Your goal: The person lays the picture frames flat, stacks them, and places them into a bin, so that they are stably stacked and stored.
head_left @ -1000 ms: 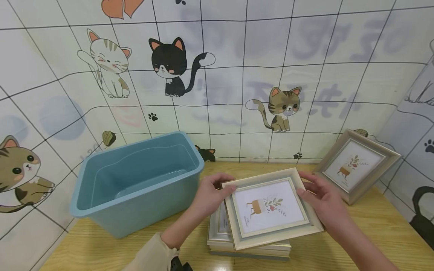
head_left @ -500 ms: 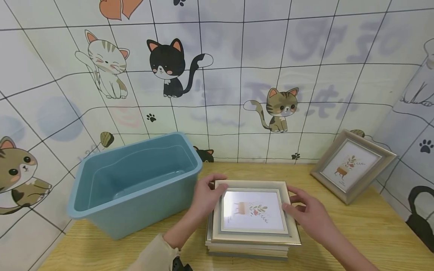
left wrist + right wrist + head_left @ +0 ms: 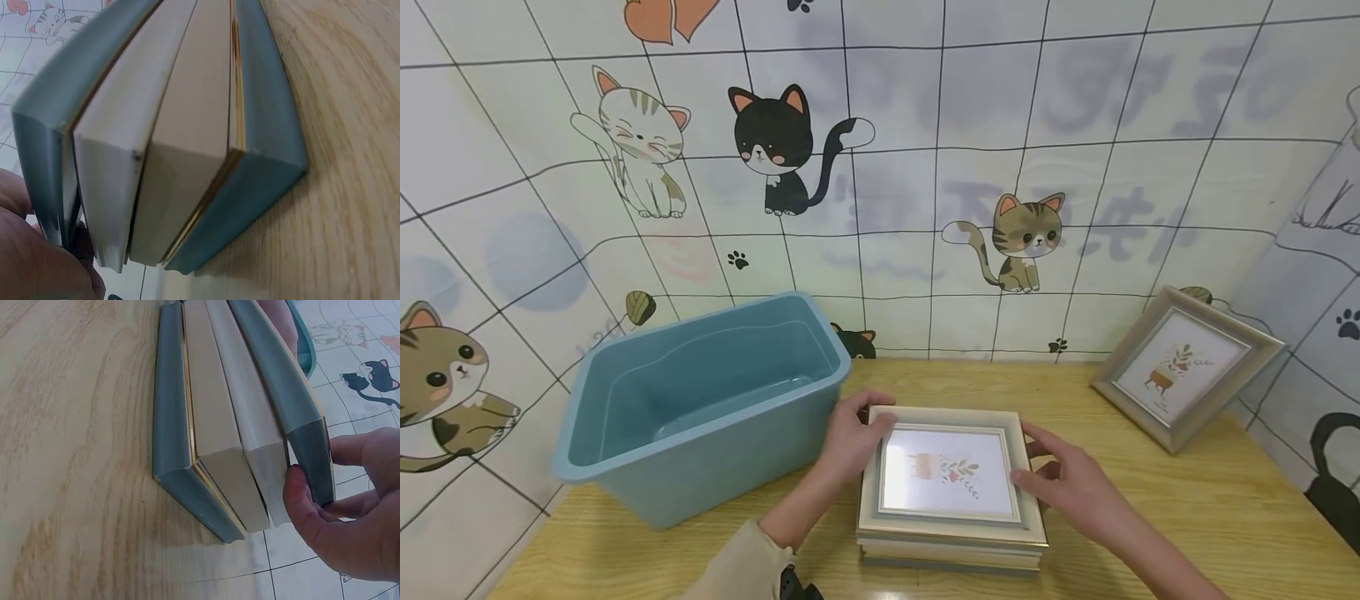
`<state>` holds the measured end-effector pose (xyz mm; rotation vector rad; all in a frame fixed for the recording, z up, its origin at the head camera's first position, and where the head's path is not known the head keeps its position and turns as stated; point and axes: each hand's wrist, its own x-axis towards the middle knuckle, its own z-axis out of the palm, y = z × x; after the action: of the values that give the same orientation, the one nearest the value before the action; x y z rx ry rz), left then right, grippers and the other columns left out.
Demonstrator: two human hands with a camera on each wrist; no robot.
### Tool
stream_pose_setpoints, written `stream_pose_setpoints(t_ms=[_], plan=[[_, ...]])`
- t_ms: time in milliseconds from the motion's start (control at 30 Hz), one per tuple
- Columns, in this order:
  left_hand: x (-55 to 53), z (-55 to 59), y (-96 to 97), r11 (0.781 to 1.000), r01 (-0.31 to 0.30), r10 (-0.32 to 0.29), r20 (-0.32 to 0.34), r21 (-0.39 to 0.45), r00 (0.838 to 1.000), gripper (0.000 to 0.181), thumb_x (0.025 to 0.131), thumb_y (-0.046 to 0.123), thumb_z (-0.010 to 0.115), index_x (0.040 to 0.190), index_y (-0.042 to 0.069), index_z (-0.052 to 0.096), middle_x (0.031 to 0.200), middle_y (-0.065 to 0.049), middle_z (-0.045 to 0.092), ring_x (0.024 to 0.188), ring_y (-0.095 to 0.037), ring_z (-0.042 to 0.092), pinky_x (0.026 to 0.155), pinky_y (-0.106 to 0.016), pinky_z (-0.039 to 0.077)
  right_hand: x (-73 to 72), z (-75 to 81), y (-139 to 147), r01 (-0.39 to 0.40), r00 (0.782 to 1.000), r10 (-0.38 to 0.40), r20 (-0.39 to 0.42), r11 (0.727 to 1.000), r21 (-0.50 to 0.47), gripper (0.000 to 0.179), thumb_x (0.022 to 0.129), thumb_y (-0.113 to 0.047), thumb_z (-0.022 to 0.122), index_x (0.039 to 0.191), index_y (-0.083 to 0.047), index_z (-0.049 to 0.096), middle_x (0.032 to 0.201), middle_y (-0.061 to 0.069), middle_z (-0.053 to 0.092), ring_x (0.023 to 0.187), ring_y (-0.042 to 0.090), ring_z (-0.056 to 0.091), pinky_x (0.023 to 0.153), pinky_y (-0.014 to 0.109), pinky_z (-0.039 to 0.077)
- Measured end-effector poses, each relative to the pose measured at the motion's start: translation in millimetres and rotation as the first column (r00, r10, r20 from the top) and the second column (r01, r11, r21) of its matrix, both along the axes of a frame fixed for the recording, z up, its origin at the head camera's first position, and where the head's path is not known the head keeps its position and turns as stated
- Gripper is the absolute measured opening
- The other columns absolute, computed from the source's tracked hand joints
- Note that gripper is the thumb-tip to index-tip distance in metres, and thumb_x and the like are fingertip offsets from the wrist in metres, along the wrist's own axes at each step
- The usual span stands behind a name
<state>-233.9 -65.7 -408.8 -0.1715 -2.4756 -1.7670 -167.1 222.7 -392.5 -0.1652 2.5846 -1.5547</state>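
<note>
A cream picture frame (image 3: 951,523) with a plant print lies level over a stack of several frames (image 3: 951,557), nearly lined up with it. My left hand (image 3: 850,440) pinches its left edge, thumb on the front. At the opposite edge my right hand (image 3: 1067,487) pinches it too. In the right wrist view a narrow gap shows between this top frame (image 3: 281,369) and the white frame (image 3: 244,394) below, at the fingertips. From the left wrist the stack's edges appear teal, white and beige, the bottom frame (image 3: 269,94) resting on the table.
A blue plastic tub (image 3: 700,450) stands on the wooden table (image 3: 1150,500) left of the stack. Another framed print (image 3: 1180,367) leans against the cat-patterned wall covering (image 3: 895,183) at the back right. A black strap-like object (image 3: 1330,475) shows at the right edge.
The top frame, tilted and to the right a second ago, has turned straight and come down left over the stack. Both hands moved with it and keep their grip.
</note>
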Motion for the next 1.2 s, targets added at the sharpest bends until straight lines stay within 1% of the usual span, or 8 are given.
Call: stream_pose_setpoints(t_ms=[167,300,433,533,700,833,1000,1200], plan=[[-2.6,-3.9,0.4,1.0,-0.007,0.007,0.012,-0.006,1.0,0.017,0.094,0.007,0.069,0.11,0.007,0.074,0.114,-0.006,0.068,0.1,-0.023,0.055,0.087,-0.038,0.046,-1.8,-4.2,1.0,-0.007,1.0,0.007,0.002,1.0,0.0,0.072,0.096,-0.009,0.07,0.155,0.009,0.032,0.128,0.023,0.057,0.084,0.022,0.064,0.062,0.034,0.056],[-3.5,-6.7,2.5,0.999,-0.026,0.026,0.01,-0.018,1.0,0.017,0.093,0.007,0.07,0.109,0.009,0.074,0.11,-0.005,0.068,0.096,-0.021,0.055,0.084,-0.037,0.046,-3.4,-6.7,1.1,0.01,1.0,-0.01,-0.01,1.0,0.012,0.069,0.098,-0.011,0.069,0.154,0.01,0.034,0.128,0.022,0.057,0.084,0.02,0.065,0.064,0.032,0.055],[-5.5,-8.3,4.5,0.999,-0.036,0.036,0.032,-0.009,0.999,0.016,0.094,0.008,0.069,0.109,0.008,0.073,0.106,-0.005,0.067,0.091,-0.02,0.055,0.08,-0.036,0.046,-4.4,-9.5,0.6,0.02,0.999,-0.02,-0.043,1.0,0.018,0.067,0.097,-0.01,0.069,0.152,0.011,0.036,0.128,0.022,0.057,0.085,0.02,0.065,0.063,0.031,0.055],[-7.4,-10.2,5.0,0.999,-0.035,0.034,0.063,0.003,0.997,0.016,0.094,0.008,0.069,0.11,0.007,0.072,0.11,-0.006,0.067,0.096,-0.022,0.056,0.085,-0.037,0.046,-5.1,-12.0,0.3,0.037,0.998,-0.035,-0.056,0.999,0.039,0.066,0.097,-0.011,0.07,0.151,0.01,0.039,0.129,0.023,0.057,0.09,0.022,0.064,0.065,0.031,0.056],[-9.6,-14.7,4.4,0.999,-0.031,0.028,0.107,0.025,0.994,0.017,0.095,0.009,0.069,0.112,0.008,0.072,0.123,-0.009,0.066,0.11,-0.025,0.055,0.097,-0.043,0.044,-4.3,-16.5,0.8,0.049,0.998,-0.046,-0.053,0.997,0.051,0.065,0.098,-0.015,0.07,0.152,0.008,0.04,0.138,0.025,0.053,0.108,0.032,0.062,0.074,0.033,0.055],[-10.6,-16.5,3.3,0.998,-0.02,0.012,0.141,0.052,0.99,0.018,0.096,0.011,0.068,0.114,0.01,0.072,0.13,-0.01,0.063,0.12,-0.027,0.054,0.105,-0.048,0.04,-4.1,-19.5,1.7,0.042,0.997,-0.039,-0.061,0.998,0.05,0.066,0.099,-0.017,0.07,0.152,0.006,0.04,0.142,0.026,0.051,0.113,0.035,0.06,0.077,0.033,0.055],[-10.2,-17.8,2.4,0.998,-0.007,-0.003,0.154,0.067,0.988,0.018,0.097,0.012,0.068,0.114,0.01,0.072,0.132,-0.01,0.062,0.122,-0.028,0.053,0.105,-0.05,0.04,-2.4,-21.8,3.1,0.035,0.998,-0.032,-0.06,0.998,0.047,0.066,0.1,-0.018,0.069,0.153,0.006,0.039,0.143,0.026,0.05,0.115,0.034,0.059,0.078,0.031,0.054],[-9.8,-18.0,2.8,0.998,-0.011,0.002,0.152,0.064,0.988,0.017,0.096,0.011,0.068,0.112,0.01,0.073,0.131,-0.008,0.064,0.122,-0.026,0.053,0.106,-0.049,0.04,-0.3,-22.2,3.5,0.039,0.998,-0.037,-0.05,0.999,0.034,0.066,0.1,-0.018,0.068,0.153,0.006,0.038,0.143,0.026,0.05,0.116,0.034,0.058,0.078,0.032,0.054]])
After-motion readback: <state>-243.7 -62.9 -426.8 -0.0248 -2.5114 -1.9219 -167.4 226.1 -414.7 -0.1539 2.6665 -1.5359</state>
